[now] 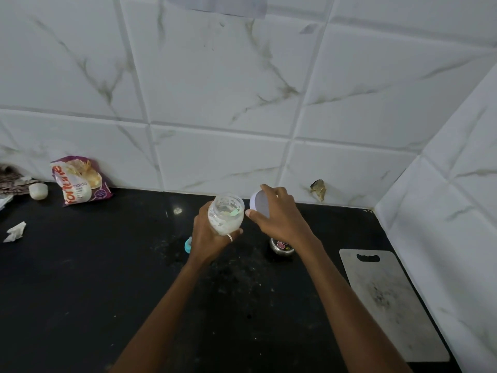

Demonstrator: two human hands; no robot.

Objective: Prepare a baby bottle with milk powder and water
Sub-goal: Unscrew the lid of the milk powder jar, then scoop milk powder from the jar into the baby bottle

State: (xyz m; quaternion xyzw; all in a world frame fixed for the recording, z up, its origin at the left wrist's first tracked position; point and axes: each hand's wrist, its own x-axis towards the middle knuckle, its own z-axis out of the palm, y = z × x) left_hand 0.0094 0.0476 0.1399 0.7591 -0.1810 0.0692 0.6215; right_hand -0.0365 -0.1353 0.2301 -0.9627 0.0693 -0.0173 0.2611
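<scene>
My left hand (208, 238) grips a clear baby bottle (225, 213) above the black counter (80, 278). The bottle is open at the top, with white powder or milk inside and clinging to its wall. Just to its right, my right hand (279, 214) holds a white round container (259, 203), tilted with its mouth toward the bottle. A teal bottle part (188, 244) lies on the counter, mostly hidden behind my left wrist. A small steel vessel (281, 246) stands under my right wrist.
A purple flour packet (79, 180) leans on the tiled wall at back left, beside a small white cap (38, 191). Crumpled paper (14, 232) lies far left. A grey cutting board (390, 302) lies along the right wall. Powder specks dot the counter.
</scene>
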